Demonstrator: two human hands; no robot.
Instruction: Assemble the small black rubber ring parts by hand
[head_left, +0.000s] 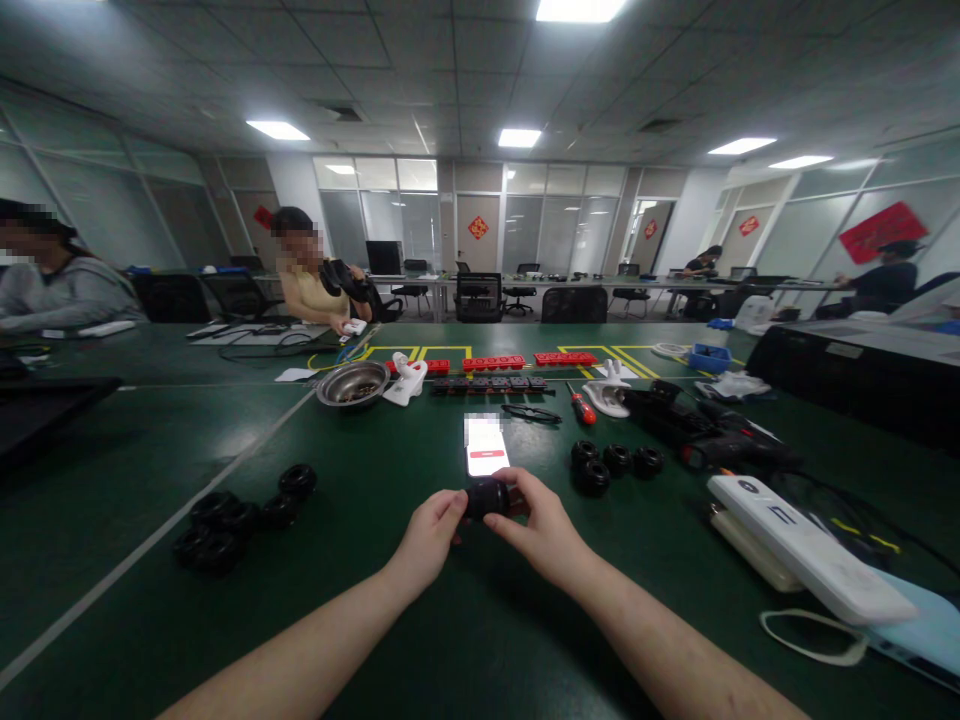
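The one camera sits on my head, facing forward and a little down along the green surface (pixel 450 640). My forearms enter from the bottom edge. My left hand (pixel 433 532) and right hand (pixel 541 530) hold a black wheel (pixel 487 498) close under the lens, just below centre. The wide lens also takes in the far room and ceiling.

So, a wheel (pixel 486 498) is held between the left hand (pixel 431 532) and the right hand (pixel 544 530) at the near middle of the table (pixel 480 625); a phone (pixel 486 447) is laid just behind it; a pile of wheels (pixel 232 518) is found off to the left, a smaller bunch (pixel 611 463) to the right; further back, a bowl (pixel 352 384) is set left of a screwdriver (pixel 580 406); a drill (pixel 712 437) is parked right of the bunch, a flat box (pixel 810 547) nearer.
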